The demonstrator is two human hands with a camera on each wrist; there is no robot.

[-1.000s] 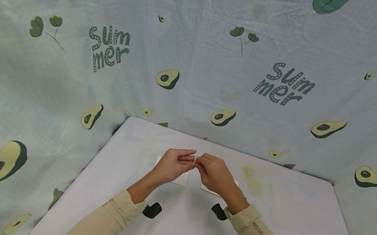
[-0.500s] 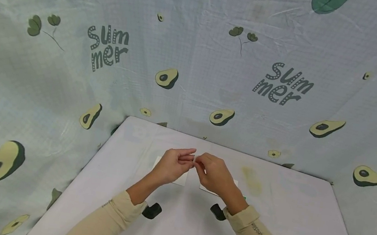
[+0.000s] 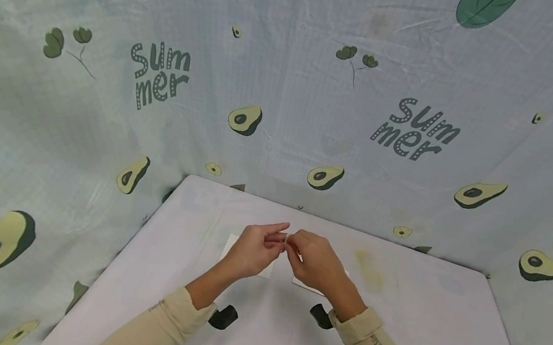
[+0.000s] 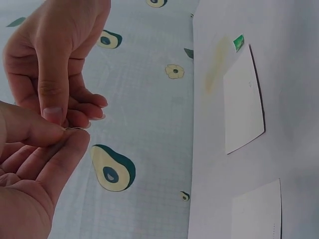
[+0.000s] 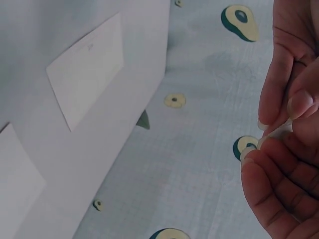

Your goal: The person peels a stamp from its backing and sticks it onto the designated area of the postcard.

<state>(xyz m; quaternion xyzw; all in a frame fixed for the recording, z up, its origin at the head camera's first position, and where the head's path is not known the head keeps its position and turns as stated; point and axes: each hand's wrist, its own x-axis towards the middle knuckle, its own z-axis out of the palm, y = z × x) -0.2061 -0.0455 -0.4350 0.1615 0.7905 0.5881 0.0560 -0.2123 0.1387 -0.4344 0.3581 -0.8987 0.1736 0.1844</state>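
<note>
Over the far half of the table, both hands meet fingertip to fingertip in the head view. The left hand (image 3: 251, 252) pinches a small thin white stamp (image 5: 282, 131) between thumb and index finger, its other fingers extended. The right hand (image 3: 316, 261) grips the same stamp from the other side with thumb and fingertips. A fine toothed edge shows in the right wrist view; fingers hide most of the stamp. Beneath the hands lie two white paper cards, a left card (image 5: 88, 72) and a right card (image 4: 244, 102). Close to the right card lies a small green stamp (image 4: 239, 43).
The white table (image 3: 425, 320) ends against a hanging cloth (image 3: 288, 86) printed with avocados and lettering. A yellowish stain (image 3: 370, 270) marks the tabletop right of the hands. Black wrist mounts stick out by the left cuff (image 3: 223, 317) and the right cuff (image 3: 322, 316).
The head view has tilted up slightly, so the scene sits lower. Both hands stay together with the stamp between their fingertips; the green stamp beside the right forearm is now hidden in that view.
</note>
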